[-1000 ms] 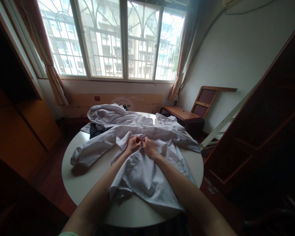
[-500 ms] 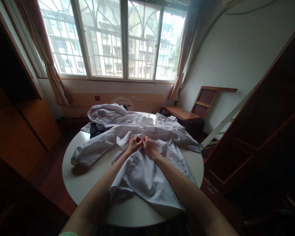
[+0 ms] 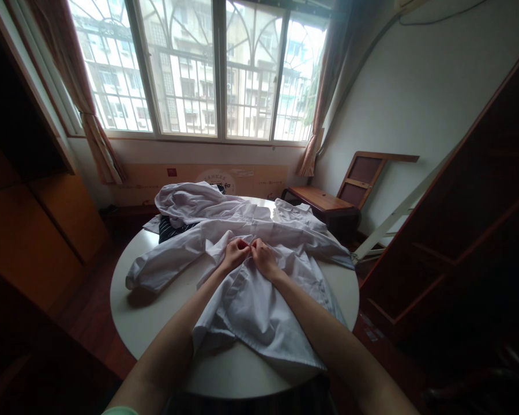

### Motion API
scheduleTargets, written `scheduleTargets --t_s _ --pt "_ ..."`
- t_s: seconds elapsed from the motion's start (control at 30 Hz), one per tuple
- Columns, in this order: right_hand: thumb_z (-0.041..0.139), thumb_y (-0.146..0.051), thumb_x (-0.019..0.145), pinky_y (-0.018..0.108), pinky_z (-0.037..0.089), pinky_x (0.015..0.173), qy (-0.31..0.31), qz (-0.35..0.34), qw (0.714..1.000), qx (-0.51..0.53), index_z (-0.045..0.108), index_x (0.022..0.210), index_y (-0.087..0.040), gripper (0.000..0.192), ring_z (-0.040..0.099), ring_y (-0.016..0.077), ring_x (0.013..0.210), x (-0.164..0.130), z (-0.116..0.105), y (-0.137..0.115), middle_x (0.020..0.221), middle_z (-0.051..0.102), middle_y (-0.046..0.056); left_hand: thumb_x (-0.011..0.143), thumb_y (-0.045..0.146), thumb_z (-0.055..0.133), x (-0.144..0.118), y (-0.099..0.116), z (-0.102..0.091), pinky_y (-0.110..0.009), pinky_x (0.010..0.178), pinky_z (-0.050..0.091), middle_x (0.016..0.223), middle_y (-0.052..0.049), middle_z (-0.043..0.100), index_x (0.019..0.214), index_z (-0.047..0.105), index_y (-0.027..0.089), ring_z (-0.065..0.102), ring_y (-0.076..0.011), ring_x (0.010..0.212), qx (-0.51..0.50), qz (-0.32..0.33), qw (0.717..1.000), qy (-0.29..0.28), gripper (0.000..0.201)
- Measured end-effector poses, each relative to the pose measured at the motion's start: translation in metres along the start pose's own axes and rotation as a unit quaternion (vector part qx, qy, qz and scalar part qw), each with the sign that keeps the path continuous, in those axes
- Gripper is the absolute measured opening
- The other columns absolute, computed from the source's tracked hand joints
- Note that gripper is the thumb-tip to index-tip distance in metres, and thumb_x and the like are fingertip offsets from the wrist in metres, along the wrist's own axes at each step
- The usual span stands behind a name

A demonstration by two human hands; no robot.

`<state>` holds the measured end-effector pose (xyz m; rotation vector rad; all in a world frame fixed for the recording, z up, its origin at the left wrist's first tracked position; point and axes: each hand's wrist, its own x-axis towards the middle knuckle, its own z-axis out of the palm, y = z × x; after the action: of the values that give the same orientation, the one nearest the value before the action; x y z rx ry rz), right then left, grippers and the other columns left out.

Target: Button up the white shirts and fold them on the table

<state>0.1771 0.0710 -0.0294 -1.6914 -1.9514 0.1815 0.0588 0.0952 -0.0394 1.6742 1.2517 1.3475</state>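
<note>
A white long-sleeved shirt [image 3: 259, 305] lies spread over a round white table [image 3: 155, 323]. My left hand [image 3: 234, 255] and my right hand [image 3: 263, 258] meet at the shirt's front opening near the middle of the table. Both pinch the fabric edges, fingertips almost touching. One sleeve [image 3: 164, 265] stretches out to the left. A second white garment [image 3: 194, 202] is bunched at the far side of the table.
A dark striped cloth [image 3: 170, 227] peeks from under the far garment. A wooden bench [image 3: 320, 202] and a leaning wooden frame [image 3: 363, 173] stand by the right wall. Large barred windows [image 3: 199, 69] with curtains face me. Dark wooden furniture flanks both sides.
Almost nothing differs. Both hands stay pinched on the shirt front at the same spot; the view shifts very slightly.
</note>
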Motion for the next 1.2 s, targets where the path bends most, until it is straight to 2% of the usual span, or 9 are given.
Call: scheduleTargets --t_s 0.2,0.63,1.2 --pt "0.04 -0.023 0.09 0.025 0.039 0.076 -0.01 0.013 1.0 0.008 0.051 0.094 -0.016 0.014 0.058 0.0165 0.09 0.0004 -0.0007 -0.0009 0.095 0.065 0.008 0.059 0.013 0.061 0.0009 -0.0038 0.0002 -0.02 0.051 0.038 0.056 0.001 0.057 0.057 0.059 0.013 0.05 -0.0093 0.054 -0.036 -0.007 0.999 0.001 0.003" --pt "0.045 -0.024 0.087 0.025 0.039 0.075 0.02 -0.005 0.999 0.049 0.052 0.091 -0.017 0.01 0.06 0.0156 0.087 0.002 0.0038 0.0008 0.092 0.065 0.006 0.057 0.018 0.062 0.0039 -0.0078 -0.0017 -0.019 0.045 0.034 0.052 0.001 0.055 0.055 0.057 0.012 0.046 -0.0074 0.048 -0.114 -0.03 0.993 0.011 0.008" --pt "0.045 -0.023 0.088 0.025 0.039 0.074 -0.001 -0.002 0.999 0.044 0.053 0.094 -0.016 0.012 0.06 0.0161 0.088 0.0052 0.007 0.0034 0.095 0.066 0.007 0.053 0.024 0.066 0.0008 -0.0035 -0.0038 -0.019 0.044 0.032 0.051 0.002 0.054 0.056 0.057 0.012 0.044 -0.0062 0.047 -0.212 -0.06 0.975 -0.021 0.015"
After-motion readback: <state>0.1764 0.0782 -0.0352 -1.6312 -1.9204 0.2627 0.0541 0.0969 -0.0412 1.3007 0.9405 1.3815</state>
